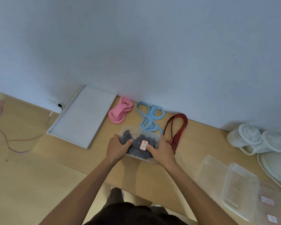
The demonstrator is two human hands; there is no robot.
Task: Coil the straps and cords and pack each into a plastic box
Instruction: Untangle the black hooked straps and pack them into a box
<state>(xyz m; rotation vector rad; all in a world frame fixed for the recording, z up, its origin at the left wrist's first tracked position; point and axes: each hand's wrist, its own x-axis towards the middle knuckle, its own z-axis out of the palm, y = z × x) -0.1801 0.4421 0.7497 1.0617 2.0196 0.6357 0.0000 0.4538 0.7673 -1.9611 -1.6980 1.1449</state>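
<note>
A pale, bare wall (136,46) rises behind a light wooden worktop (39,159), seen from above through my own head camera. Directly in front of me sits a clear plastic box (133,129) stuffed with a bunched dark navy strap (139,141); a small white label with a red border (143,145) shows on top of it. My left hand (117,147) grips the box's left end and my right hand (162,150) grips its right end, fingers curled round the sides and thumbs laid over the top, pressing towards the strap. I cannot tell whether a lid is already on. Beyond the box, near the wall, lie three straps not yet packed: a pink strap (119,110), a light blue strap (150,116) and a red strap (175,129), the red one just beside my right hand. A flat white tray (81,116) rests to the left, a thin pinkish cord (5,138) trails at the far left, and empty clear boxes (238,187) wait on the right. The risk, as I judge it, is that the navy strap is bulky and springy: if I ease my thumbs off, it may puff up over the rim, uncoil, or get trapped at the edge so a lid will not seat. Pushing hard could also slide the light box into the red strap.
</note>
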